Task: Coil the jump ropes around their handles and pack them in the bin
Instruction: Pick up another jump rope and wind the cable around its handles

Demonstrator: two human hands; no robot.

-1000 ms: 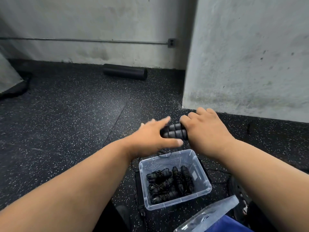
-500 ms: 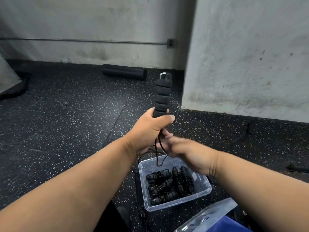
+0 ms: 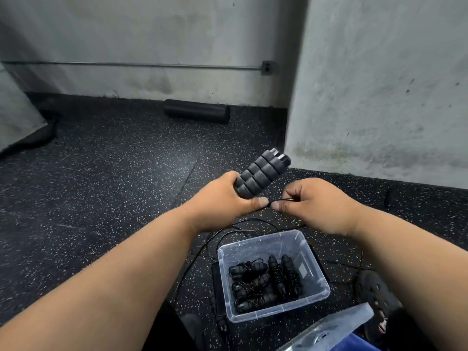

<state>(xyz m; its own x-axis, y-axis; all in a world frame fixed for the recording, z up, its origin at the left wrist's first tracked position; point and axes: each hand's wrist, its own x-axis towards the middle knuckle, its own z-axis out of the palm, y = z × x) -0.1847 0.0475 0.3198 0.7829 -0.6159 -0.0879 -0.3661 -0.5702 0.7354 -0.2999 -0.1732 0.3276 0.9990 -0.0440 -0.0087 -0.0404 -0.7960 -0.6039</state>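
Left hand [image 3: 228, 198] grips the lower end of two black foam handles [image 3: 263, 174] held side by side, fingers and thumb curled round them; the handles tilt up and to the right, silver end caps at the far upper tip. Right hand [image 3: 319, 203] sits just right of the left hand, thumb and forefinger pinching the thin black cord [image 3: 281, 200] where it leaves the base of the handles; thumb tips of both hands nearly touch. Slack cord loops on the floor [image 3: 114, 186] below the hands, trailing near and left of the bin. Clear plastic bin [image 3: 314, 297] rests on the floor near the person, below and slightly right of the hands. Inside it lie several coiled ropes [image 3: 263, 282], black handles bound with cord: some lie left to right at the bin's left side, two lie near to far at its right side. Exact count cannot be told. Clear lid [image 3: 336, 328] at the near right edge, partly over something blue. Dark shoe [image 3: 374, 292] just right of the bin. Black foam roller [image 3: 196, 114] lies far off against the back wall [image 3: 152, 34]. Grey pillar [image 3: 392, 84] stands at the right. Floor is black rubber with pale flecks.
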